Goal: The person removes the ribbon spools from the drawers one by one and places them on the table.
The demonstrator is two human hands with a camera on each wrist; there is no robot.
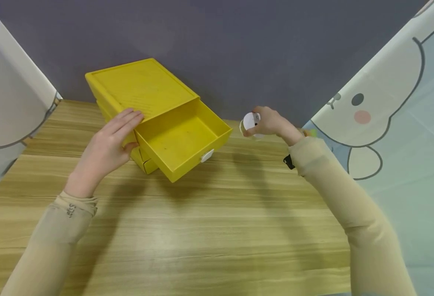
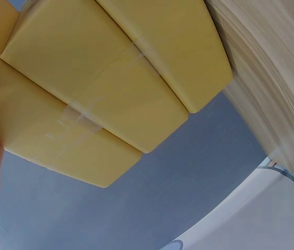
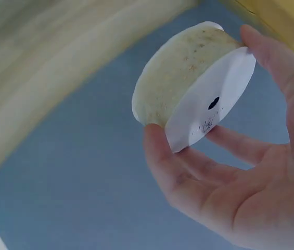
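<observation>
A yellow drawer cabinet (image 1: 139, 84) stands at the back left of the table, its top drawer (image 1: 181, 142) pulled out, with a white knob (image 1: 207, 155) on the front. Flat on the cabinet's front left corner rest the straight fingers of my left hand (image 1: 105, 146), the thumb lower beside the drawer. To the right of the drawer, my right hand (image 1: 272, 122) holds a spool of ribbon (image 3: 180, 73) between thumb and fingers. The spool has white round end discs with a small dark centre hole, and cream, speckled ribbon wound between them. Inside the drawer only the yellow floor shows.
Clear tape (image 2: 81, 119) runs across the stacked tiers on the cabinet's side. A small black object (image 1: 288, 161) lies under my right forearm. The wood-grain table (image 1: 187, 246) meets a dark grey wall (image 1: 239, 49) behind; cartoon-printed sheets (image 1: 398, 123) border both sides.
</observation>
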